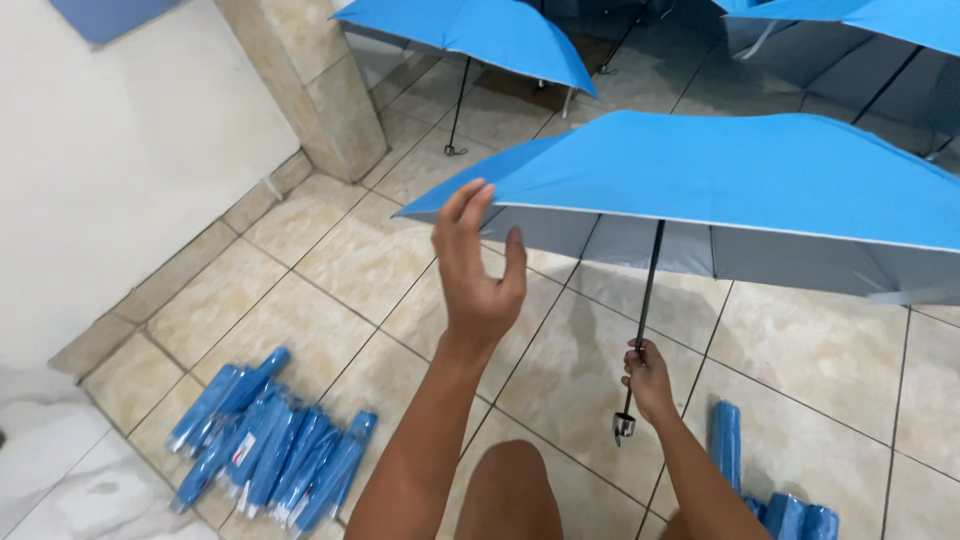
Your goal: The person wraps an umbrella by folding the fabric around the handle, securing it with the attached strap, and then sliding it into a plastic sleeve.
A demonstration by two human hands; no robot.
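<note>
Head view. An open blue umbrella (720, 180) is held above the floor (800, 340) by its black shaft (648, 290). The right hand (648, 380) is closed around the shaft just above the handle (624, 427), which keeps the canopy upright and level. The left hand (478, 262) is raised to the canopy's near corner, fingers spread and loosely curved; the fingertips lie at the rim, though actual contact cannot be confirmed. A bare knee (510, 490) is seen below the umbrella.

Left of and below the umbrella, a pile of folded umbrellas (270, 440) in blue sleeves is laid on the floor; a second group (770, 500) lies below the handle, to its right. Behind the umbrella, further open umbrellas (480, 30) are stood on the floor, canopies spread.

The floor is of beige tiles with dark joints. A white wall (120, 170) and a tiled pillar (310, 80) stand left of the umbrella.
</note>
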